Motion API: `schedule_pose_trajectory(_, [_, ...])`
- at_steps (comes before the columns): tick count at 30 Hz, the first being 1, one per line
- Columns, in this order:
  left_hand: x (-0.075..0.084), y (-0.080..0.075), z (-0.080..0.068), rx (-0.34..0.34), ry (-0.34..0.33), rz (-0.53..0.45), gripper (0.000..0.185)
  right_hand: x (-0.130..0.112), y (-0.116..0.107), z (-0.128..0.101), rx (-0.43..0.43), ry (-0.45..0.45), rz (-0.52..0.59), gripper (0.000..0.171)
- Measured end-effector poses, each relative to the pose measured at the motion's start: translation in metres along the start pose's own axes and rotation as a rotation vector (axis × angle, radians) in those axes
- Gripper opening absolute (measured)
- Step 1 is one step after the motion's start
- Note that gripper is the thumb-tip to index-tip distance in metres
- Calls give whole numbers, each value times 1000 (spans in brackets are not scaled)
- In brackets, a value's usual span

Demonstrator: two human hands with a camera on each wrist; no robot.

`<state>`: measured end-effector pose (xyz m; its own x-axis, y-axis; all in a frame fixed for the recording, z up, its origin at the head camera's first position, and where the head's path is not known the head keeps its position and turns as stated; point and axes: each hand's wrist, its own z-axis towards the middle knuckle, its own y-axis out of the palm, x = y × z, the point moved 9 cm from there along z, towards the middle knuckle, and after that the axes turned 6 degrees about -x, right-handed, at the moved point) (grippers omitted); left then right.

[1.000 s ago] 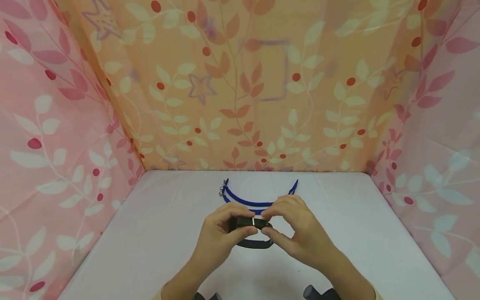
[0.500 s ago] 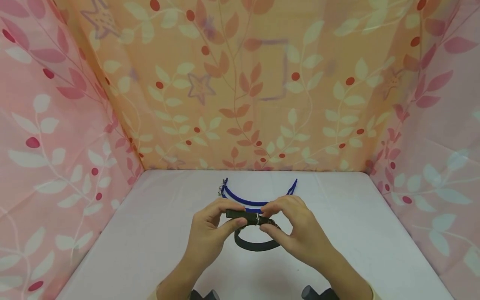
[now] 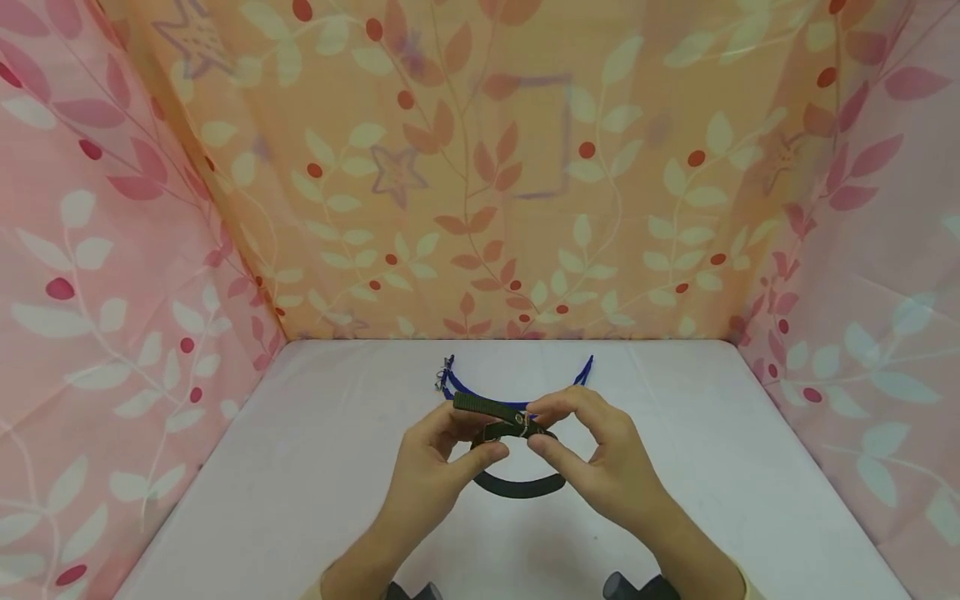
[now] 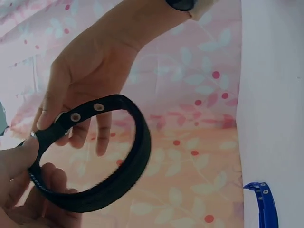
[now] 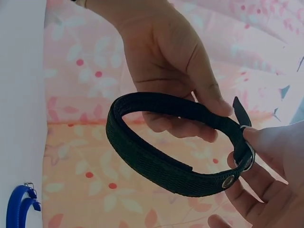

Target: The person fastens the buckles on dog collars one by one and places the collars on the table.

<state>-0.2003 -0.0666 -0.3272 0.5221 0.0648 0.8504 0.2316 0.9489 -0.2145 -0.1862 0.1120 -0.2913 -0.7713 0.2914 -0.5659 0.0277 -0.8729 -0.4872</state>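
Observation:
Both hands hold a dark green collar (image 3: 521,487) up over the white table, its band bent into a loop. My left hand (image 3: 438,467) grips the left side of the band, thumb in front and fingers behind. With thumb and fingertips, my right hand (image 3: 603,442) pinches the collar at its metal ring and buckle. A free strap end (image 3: 480,406) sticks out to the left above the loop. Metal eyelets on the band (image 4: 99,107) show in the left wrist view. In the right wrist view, a round metal ring (image 5: 249,159) sits at the right fingers.
A blue strap (image 3: 468,392) with metal fittings at its left end lies curved on the white table (image 3: 337,450), behind the hands. Patterned cloth (image 3: 465,167) closes off the back and both sides. Dark cylindrical pieces (image 3: 633,586) show below the wrists.
The collar's free strap end has lifted and swung up from the band, and the metal ring and eyelet now show. The left hand shifted outward, then back in; the right stayed near its place.

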Motion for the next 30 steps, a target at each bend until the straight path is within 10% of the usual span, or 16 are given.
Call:
schedule_pose_trajectory(12, [22, 10, -3, 7, 324, 149, 19, 1, 0, -2, 10, 50, 25, 41])
schedule_pose_trajectory(30, [19, 20, -3, -55, 306, 256, 20, -14, -3, 0, 99, -150, -69, 35])
